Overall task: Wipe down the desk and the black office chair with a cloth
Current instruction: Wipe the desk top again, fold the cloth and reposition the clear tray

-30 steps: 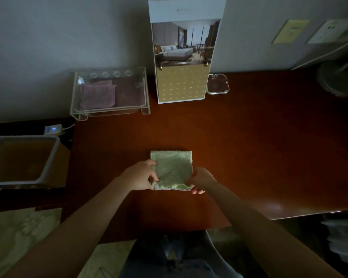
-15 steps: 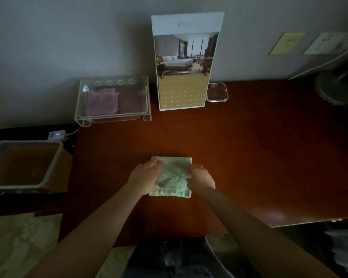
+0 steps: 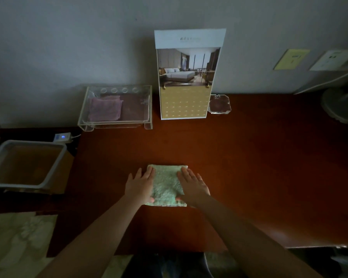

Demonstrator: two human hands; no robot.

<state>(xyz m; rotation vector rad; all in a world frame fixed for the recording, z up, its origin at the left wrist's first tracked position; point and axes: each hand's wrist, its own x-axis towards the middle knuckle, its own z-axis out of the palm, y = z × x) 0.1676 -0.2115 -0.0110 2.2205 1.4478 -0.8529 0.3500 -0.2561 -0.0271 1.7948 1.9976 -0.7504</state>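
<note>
Left hand, right hand: flat, fingers straight, pressing the cloth's side edges.
Green cloth: folded, on desk, long axis 6–12 o'clock.
A second ago, the fingers pinched its near corners.
Calendar: 12 o'clock, far edge.

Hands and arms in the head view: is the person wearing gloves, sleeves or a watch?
No. The left hand and right hand are bare, without gloves. Both forearms show no sleeves, watch or bracelet. The dim light hides any rings.
</note>
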